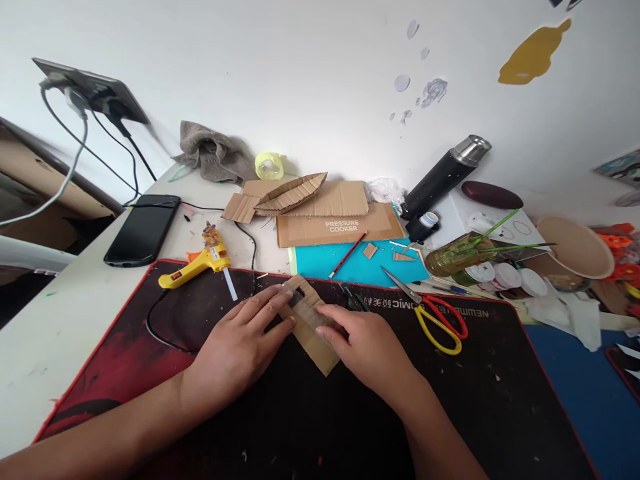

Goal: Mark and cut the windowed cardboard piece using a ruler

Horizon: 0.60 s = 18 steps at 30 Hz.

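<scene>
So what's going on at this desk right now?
A person presses a small cardboard piece flat on the black and red desk mat with both hands: left hand on its left side, right hand on its right. A yellow glue gun lies to the left, red and yellow scissors to the right. A cardboard boat sits farther back.

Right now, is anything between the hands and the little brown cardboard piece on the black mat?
No. The left hand and right hand both press straight on the small brown cardboard piece. The yellow glue gun and red-and-yellow scissors lie off to the sides.
</scene>
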Motion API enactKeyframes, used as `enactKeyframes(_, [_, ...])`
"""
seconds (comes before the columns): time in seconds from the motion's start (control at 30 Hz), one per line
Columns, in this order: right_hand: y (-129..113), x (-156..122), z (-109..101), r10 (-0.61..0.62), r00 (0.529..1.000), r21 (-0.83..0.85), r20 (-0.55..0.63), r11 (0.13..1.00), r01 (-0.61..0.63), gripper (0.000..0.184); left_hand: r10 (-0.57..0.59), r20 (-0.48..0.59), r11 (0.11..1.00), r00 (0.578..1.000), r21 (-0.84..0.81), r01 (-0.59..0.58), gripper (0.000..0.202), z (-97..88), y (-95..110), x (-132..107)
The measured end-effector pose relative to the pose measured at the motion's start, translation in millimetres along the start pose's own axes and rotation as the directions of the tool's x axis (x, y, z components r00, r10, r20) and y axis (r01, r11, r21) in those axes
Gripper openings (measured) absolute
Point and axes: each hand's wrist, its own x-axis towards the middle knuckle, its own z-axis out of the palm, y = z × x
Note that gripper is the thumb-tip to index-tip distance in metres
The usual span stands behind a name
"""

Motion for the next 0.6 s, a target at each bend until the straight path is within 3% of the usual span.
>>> enactKeyframes(0.33, [0.3, -3.5, -1.2, -0.026, 1.000, 0.018, -0.007, 0.999, 0.027, 0.045, 0.027, 0.039, 0.999, 0.999, 0.043, -0.029, 0.028, -2.6, 0.8, 0.2])
enactKeyframes(0.6, [-4.4, -6.3, -1.6, -0.066, 0.995, -0.131, 0.073, 0.989, 0.075, 0.047, 0.016, 0.058, 0.998, 0.998, 0.056, -0.019, 0.028, -3.2, 1.7, -0.2])
